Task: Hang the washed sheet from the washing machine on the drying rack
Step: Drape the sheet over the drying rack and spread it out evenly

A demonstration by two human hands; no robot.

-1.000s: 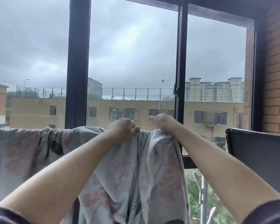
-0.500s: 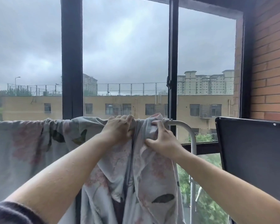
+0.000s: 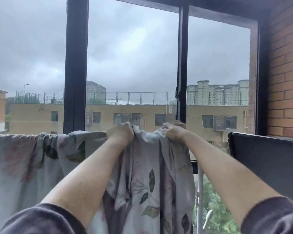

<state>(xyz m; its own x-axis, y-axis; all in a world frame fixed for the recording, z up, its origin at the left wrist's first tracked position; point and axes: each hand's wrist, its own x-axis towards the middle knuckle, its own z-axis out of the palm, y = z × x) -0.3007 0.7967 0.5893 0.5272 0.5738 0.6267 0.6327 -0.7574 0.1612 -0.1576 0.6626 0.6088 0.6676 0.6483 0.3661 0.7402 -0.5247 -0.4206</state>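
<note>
A pale grey sheet [image 3: 147, 179] printed with leaves and faded pink flowers hangs over the top bar of the drying rack, which it hides. Its left part spreads wide towards the left edge; the right part hangs bunched in folds. My left hand [image 3: 120, 133] is closed on the sheet's top edge at the bar. A short way to the right, my right hand [image 3: 172, 132] grips a bunched fold at the same height. The rack's white upright leg [image 3: 200, 191] shows below my right forearm.
A big dark-framed window [image 3: 75, 65] stands right behind the rack, with buildings and grey sky beyond. A brick wall [image 3: 285, 81] closes the right side. A black flat panel [image 3: 267, 157] stands at the right, next to the rack's end.
My right hand has risen from the front of the sheet to the top bar and pulled the fabric right, covering the bare white bar end. My left hand stays on the top edge.
</note>
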